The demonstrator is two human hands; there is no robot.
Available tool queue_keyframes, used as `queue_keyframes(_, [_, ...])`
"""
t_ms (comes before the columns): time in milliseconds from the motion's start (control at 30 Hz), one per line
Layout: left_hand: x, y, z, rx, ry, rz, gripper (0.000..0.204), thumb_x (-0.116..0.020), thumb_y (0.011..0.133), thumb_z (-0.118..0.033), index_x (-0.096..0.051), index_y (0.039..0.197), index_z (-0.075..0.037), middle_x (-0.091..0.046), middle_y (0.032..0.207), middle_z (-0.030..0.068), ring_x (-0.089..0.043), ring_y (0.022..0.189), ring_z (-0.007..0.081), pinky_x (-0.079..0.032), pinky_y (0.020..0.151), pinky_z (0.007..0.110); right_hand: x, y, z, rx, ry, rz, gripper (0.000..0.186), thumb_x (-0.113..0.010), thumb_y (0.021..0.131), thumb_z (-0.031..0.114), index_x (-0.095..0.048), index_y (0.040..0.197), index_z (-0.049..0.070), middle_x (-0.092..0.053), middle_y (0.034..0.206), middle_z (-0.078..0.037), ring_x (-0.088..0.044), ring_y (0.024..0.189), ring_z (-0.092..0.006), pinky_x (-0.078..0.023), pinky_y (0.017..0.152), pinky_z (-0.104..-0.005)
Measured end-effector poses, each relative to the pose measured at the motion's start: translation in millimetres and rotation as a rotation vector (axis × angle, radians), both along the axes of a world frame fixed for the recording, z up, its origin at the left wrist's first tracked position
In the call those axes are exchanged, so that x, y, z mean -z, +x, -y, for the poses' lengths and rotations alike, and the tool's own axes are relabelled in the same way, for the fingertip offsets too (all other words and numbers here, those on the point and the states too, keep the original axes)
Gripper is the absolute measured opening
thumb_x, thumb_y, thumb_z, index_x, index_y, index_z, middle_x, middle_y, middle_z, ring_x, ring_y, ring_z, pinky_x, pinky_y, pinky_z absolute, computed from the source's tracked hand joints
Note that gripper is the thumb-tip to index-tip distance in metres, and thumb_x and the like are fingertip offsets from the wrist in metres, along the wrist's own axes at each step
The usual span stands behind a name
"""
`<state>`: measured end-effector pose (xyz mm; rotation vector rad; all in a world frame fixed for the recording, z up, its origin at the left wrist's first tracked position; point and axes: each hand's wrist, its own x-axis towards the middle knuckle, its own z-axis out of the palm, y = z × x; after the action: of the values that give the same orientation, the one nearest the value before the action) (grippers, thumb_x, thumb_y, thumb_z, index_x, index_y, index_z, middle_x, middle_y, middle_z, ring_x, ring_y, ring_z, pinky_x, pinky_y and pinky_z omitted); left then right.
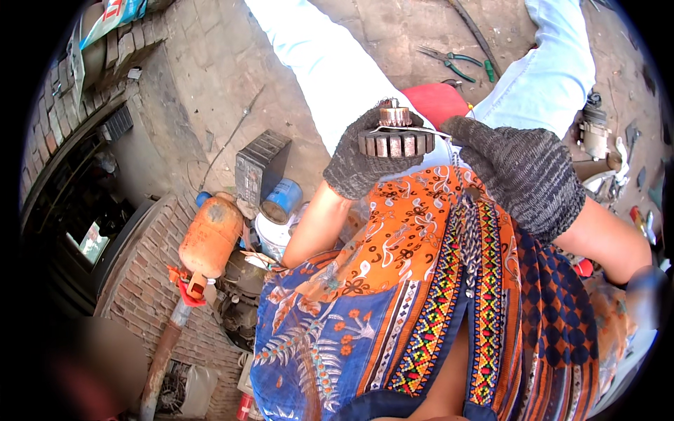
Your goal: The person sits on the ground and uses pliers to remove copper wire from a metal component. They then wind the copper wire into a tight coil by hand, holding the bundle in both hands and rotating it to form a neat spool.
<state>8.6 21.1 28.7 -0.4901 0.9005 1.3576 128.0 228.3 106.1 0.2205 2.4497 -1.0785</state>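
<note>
A motor armature with dark slotted core and a copper commutator on top is held upright in front of my body. My left hand, in a dark grey knitted glove, is closed around its left side and underneath. A thin, light-coloured metal rod or wire crosses between the commutator and the core, curving at its left end. Its right end goes to my right hand, gloved the same way, whose fingers are closed on it. The palm side of the right hand is hidden.
Pliers with green handles lie on the brick ground between my legs, near a red object and a dark hose. At left stand a black battery, a blue can and an orange gas cylinder. Metal parts lie at right.
</note>
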Motion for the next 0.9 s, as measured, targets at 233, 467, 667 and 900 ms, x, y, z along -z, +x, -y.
queue_keyframes(233, [48.9, -19.4, -1.3, -0.013, 0.503, 1.326, 0.051, -0.058, 0.091, -0.03, -0.039, 0.121, 0.006, -0.05, 0.098, 0.0124, -0.053, 0.076, 0.0151, -0.051, 0.055, 0.023, 37.4, -1.6, -7.3, 0.136, -0.639, -0.155, 0.033, -0.053, 0.094, 0.018, -0.058, 0.124, 0.008, -0.069, 0.091, -0.015, -0.068, 0.081, -0.0265, -0.053, 0.075, -0.0346])
queue_keyframes(467, [86.7, -9.0, 13.7, -0.128, 0.555, 0.269, 0.055, -0.057, 0.09, -0.034, -0.048, 0.126, 0.007, -0.052, 0.123, 0.0234, -0.059, 0.107, 0.0293, -0.052, 0.091, 0.039, 22.5, -4.6, 14.9, 0.57, -1.211, 0.134, 0.047, -0.051, 0.096, 0.032, -0.052, 0.128, -0.003, -0.062, 0.087, -0.004, -0.049, 0.058, -0.0079, -0.039, 0.053, -0.0215])
queue_keyframes(667, [62.7, -22.7, 3.8, -0.276, 0.754, 0.423, 0.056, -0.055, 0.09, -0.036, -0.046, 0.124, 0.008, -0.049, 0.124, 0.0244, -0.057, 0.109, 0.0286, -0.051, 0.093, 0.039, 46.9, 5.0, 17.5, 0.608, -1.487, 0.11, 0.043, -0.05, 0.098, 0.028, -0.051, 0.13, 0.0, -0.066, 0.102, -0.002, -0.047, 0.056, -0.004, -0.04, 0.051, -0.0186])
queue_keyframes(900, [26.9, -57.9, -9.9, -0.444, 0.599, 0.137, 0.055, -0.054, 0.091, -0.034, -0.044, 0.127, 0.006, -0.056, 0.111, 0.0229, -0.059, 0.097, 0.0293, -0.054, 0.073, 0.039, 53.9, 1.1, -56.6, 0.652, -0.79, 0.148, 0.033, -0.048, 0.098, 0.015, -0.055, 0.127, 0.003, -0.065, 0.103, -0.005, -0.053, 0.073, -0.0083, -0.047, 0.068, -0.0219])
